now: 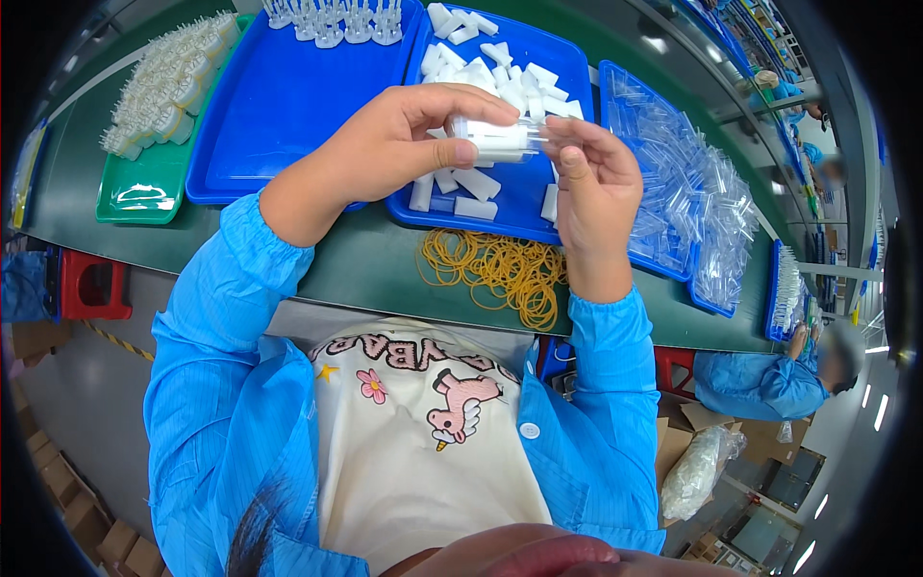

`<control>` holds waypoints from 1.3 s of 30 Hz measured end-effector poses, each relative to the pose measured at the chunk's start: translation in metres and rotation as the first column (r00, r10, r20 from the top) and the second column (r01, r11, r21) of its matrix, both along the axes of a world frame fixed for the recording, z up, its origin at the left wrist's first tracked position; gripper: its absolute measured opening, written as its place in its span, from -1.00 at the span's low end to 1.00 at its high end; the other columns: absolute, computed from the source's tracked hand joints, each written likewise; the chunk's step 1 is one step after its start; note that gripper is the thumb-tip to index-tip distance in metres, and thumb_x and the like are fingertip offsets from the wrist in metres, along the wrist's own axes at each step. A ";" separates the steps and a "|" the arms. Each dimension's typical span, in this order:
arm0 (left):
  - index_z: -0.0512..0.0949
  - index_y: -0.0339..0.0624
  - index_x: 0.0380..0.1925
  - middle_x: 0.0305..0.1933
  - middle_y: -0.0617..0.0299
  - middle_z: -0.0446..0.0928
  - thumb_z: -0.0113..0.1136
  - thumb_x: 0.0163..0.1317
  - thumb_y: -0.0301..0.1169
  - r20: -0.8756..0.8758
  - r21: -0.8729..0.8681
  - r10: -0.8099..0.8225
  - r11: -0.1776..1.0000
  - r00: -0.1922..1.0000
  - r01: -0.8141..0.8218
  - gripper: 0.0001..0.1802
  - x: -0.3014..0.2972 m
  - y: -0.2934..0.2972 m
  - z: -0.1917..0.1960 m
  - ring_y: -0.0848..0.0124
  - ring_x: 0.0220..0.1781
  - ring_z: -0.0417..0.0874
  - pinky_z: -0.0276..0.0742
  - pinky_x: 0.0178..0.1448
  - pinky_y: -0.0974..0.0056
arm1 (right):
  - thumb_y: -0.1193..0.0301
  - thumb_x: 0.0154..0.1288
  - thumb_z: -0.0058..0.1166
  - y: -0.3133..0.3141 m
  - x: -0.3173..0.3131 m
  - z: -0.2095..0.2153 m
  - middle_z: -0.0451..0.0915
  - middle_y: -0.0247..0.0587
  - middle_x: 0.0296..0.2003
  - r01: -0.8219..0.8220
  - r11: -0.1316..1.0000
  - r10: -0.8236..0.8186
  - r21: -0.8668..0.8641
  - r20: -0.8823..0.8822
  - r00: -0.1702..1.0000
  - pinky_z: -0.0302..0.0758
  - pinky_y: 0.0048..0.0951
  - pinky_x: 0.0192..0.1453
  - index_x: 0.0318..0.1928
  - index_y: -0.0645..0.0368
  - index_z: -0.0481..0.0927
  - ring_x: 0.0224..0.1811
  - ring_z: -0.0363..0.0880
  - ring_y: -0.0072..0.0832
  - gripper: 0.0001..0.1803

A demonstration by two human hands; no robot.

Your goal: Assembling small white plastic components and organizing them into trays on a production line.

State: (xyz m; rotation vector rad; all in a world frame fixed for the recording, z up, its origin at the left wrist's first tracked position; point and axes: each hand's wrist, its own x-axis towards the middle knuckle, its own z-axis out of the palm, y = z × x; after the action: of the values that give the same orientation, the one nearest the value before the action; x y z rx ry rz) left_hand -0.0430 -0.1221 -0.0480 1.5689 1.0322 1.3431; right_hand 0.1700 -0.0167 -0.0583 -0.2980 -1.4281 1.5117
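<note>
My left hand (399,139) grips a small white plastic part (492,139) between thumb and fingers, above a blue tray. My right hand (596,183) pinches a clear plastic sleeve (550,135) that sits at the end of that same white part. Both hands meet over the middle blue tray (567,67), which holds several loose white plastic pieces (481,72). A pile of yellow rubber bands (500,269) lies on the green table just below my hands.
A left blue tray (279,106) carries white upright parts at its far edge. A green tray (144,188) holds bundled white parts. A right blue tray (673,183) is heaped with clear sleeves. Another person in blue (769,380) sits at the right. A red stool (91,284) stands at the left.
</note>
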 end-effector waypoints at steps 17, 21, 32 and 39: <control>0.56 -0.14 0.17 0.33 0.11 0.39 0.21 0.19 -0.57 0.239 -0.033 -0.027 0.999 0.971 0.036 -0.51 0.014 0.001 -0.009 0.27 0.33 0.43 0.52 0.31 0.18 | 0.70 0.21 0.22 -0.003 -0.005 -0.002 0.50 -0.04 0.10 0.084 0.992 -0.094 0.097 0.103 0.990 0.56 -0.50 0.13 0.05 0.36 0.57 0.02 0.59 -0.44 -0.63; 0.60 -0.13 0.13 0.32 0.10 0.40 0.32 0.16 -0.46 0.271 -0.026 -0.011 0.999 0.963 0.019 -0.53 0.015 0.001 -0.013 0.26 0.32 0.45 0.53 0.29 0.19 | 0.68 0.20 0.25 -0.012 -0.010 0.001 0.42 0.00 0.19 0.073 0.993 -0.078 0.092 0.044 0.996 0.53 -0.40 0.20 0.03 0.34 0.57 0.13 0.54 -0.37 -0.64; 0.65 -0.12 0.03 0.26 0.04 0.46 0.51 -0.03 -0.09 0.331 0.056 -0.009 0.998 0.944 -0.011 -0.39 0.020 -0.001 -0.020 0.22 0.28 0.49 0.47 0.32 0.17 | 0.61 0.09 0.38 -0.029 -0.015 -0.005 0.27 0.15 0.32 0.097 0.926 -0.121 0.364 0.042 0.992 0.42 -0.19 0.32 -0.06 0.26 0.58 0.37 0.30 -0.13 -0.62; 0.67 -0.13 -0.02 0.23 0.06 0.47 0.54 -0.08 -0.11 0.335 0.066 -0.024 0.998 0.942 0.002 -0.40 0.019 0.000 -0.022 0.22 0.27 0.49 0.47 0.32 0.17 | 0.59 0.09 0.38 -0.030 -0.016 -0.002 0.28 0.18 0.30 0.099 0.906 -0.128 0.412 0.045 0.991 0.41 -0.18 0.32 -0.04 0.25 0.57 0.37 0.30 -0.11 -0.61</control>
State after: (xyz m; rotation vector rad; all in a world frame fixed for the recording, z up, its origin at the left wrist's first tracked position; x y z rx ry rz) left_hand -0.0238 -0.1220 -0.0701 1.3273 0.7722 1.5825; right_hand 0.1538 -0.0468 -0.0600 -0.1739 -1.7127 1.0824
